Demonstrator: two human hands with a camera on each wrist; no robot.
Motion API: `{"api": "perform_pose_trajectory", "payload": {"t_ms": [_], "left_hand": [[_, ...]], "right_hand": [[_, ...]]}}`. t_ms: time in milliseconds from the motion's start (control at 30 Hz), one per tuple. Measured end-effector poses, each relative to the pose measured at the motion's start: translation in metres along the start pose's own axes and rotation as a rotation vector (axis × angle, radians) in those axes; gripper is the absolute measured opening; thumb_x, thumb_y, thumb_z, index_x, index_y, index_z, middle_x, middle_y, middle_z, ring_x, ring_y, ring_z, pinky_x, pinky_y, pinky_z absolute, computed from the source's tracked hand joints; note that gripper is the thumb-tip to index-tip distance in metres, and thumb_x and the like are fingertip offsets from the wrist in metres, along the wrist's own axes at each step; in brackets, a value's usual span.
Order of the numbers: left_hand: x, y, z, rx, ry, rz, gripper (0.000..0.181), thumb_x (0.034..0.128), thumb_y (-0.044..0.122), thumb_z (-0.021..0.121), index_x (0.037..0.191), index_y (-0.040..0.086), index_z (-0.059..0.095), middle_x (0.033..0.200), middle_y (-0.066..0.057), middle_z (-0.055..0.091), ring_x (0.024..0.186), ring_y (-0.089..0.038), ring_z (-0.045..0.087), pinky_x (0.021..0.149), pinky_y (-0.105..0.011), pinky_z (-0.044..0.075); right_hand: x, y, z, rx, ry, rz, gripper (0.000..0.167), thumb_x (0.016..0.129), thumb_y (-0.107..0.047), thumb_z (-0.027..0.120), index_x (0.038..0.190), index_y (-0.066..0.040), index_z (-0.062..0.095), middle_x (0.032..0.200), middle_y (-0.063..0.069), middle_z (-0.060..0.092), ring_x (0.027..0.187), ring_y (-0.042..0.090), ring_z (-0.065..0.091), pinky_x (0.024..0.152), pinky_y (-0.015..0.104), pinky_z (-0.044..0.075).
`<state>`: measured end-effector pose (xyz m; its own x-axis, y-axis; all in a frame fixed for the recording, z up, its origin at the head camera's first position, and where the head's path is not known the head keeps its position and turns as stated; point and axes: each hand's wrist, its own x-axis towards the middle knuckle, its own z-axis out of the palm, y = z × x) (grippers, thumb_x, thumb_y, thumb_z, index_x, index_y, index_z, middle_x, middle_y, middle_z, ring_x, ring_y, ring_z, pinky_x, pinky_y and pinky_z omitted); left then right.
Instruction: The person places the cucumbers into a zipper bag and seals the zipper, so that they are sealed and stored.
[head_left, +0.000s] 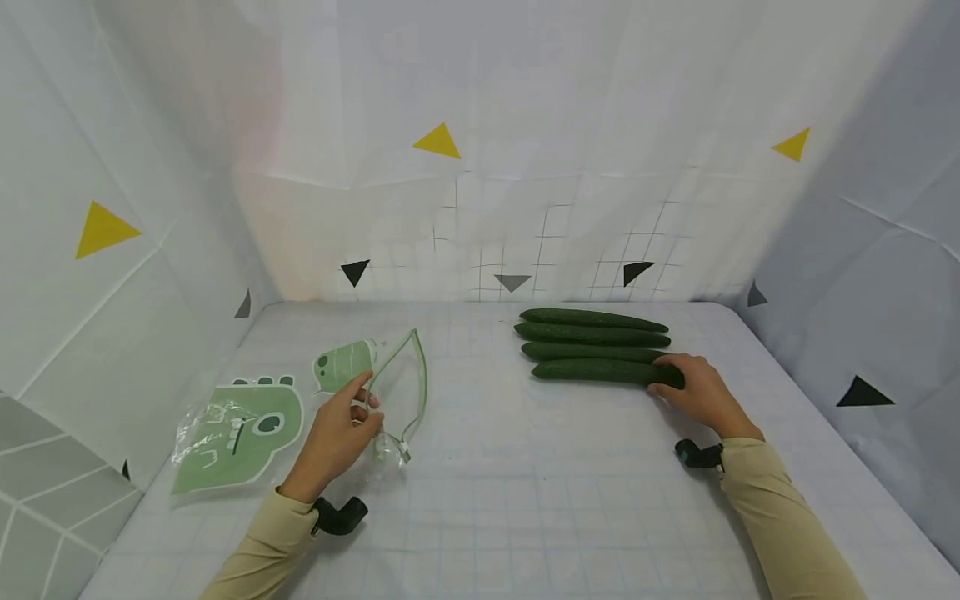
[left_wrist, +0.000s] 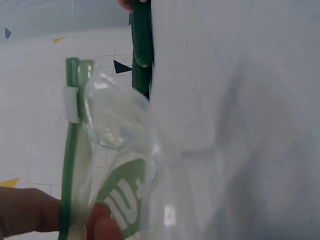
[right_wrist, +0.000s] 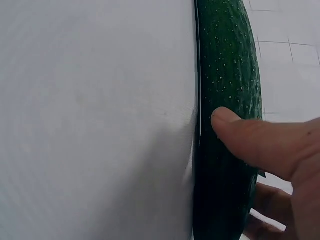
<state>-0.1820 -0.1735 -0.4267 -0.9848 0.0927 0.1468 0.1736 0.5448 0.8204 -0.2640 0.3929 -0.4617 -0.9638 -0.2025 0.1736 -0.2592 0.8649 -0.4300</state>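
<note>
At the left side, we saw a clear bag [head_left: 247, 442] with green cartoon print, which lay on the white counter [head_left: 540, 517]; its green rim [left_wrist: 68, 160] was raised and made an open loop. There, the left hand [head_left: 333, 437] had its fingers [left_wrist: 30, 210] pinched together on this rim, and we noticed also a white slider [left_wrist: 71, 105] upon it. Further to the right, well apart from the bag, four cucumbers [head_left: 592, 335] lay side by side. Rightmost, we observed the right hand [head_left: 699, 392], its fingers clamped on the nearest cucumber [head_left: 592, 371], close to the right end.
</note>
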Motion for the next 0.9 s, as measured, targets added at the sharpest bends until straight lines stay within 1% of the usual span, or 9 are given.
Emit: {"api": "perform_pose_trajectory", "payload": {"t_ms": [167, 433, 600, 900], "left_hand": [[-0.0003, 0.0011, 0.0001, 0.002, 0.004, 0.002, 0.068, 0.0967, 0.002, 0.066, 0.159, 0.001, 0.039, 0.113, -0.016, 0.062, 0.084, -0.021, 0.062, 0.067, -0.03, 0.05], [-0.0003, 0.0013, 0.0003, 0.018, 0.014, -0.001, 0.067, 0.0963, 0.003, 0.067, 0.158, 0.001, 0.041, 0.111, -0.01, 0.062, 0.085, -0.02, 0.062, 0.067, -0.03, 0.05], [-0.0001, 0.0003, 0.0004, 0.004, 0.009, -0.001, 0.067, 0.0969, 0.003, 0.066, 0.158, 0.002, 0.04, 0.113, -0.014, 0.063, 0.085, -0.021, 0.063, 0.067, -0.03, 0.05], [-0.0004, -0.0001, 0.0004, -0.017, 0.0, -0.006, 0.067, 0.0976, 0.004, 0.066, 0.159, 0.002, 0.039, 0.115, -0.017, 0.061, 0.086, -0.02, 0.064, 0.067, -0.031, 0.051]], "right_hand": [[-0.0015, 0.0027, 0.0015, 0.015, -0.01, -0.04, 0.048, 0.096, -0.017, 0.078, 0.132, 0.008, 0.06, 0.135, 0.034, 0.055, 0.128, 0.056, 0.046, 0.104, 0.069, 0.036], [-0.002, 0.0031, 0.0035, 0.039, -0.047, -0.031, 0.044, 0.1, -0.019, 0.073, 0.133, 0.009, 0.06, 0.133, 0.034, 0.057, 0.126, 0.056, 0.05, 0.102, 0.069, 0.038], [-0.002, 0.0029, 0.0023, 0.056, -0.065, -0.018, 0.045, 0.103, -0.022, 0.069, 0.134, 0.008, 0.058, 0.131, 0.035, 0.059, 0.123, 0.056, 0.052, 0.099, 0.069, 0.041], [-0.0016, 0.0033, 0.0034, 0.104, -0.078, -0.019, 0.048, 0.105, -0.025, 0.067, 0.136, 0.009, 0.055, 0.135, 0.036, 0.056, 0.127, 0.056, 0.049, 0.101, 0.07, 0.039]]}}
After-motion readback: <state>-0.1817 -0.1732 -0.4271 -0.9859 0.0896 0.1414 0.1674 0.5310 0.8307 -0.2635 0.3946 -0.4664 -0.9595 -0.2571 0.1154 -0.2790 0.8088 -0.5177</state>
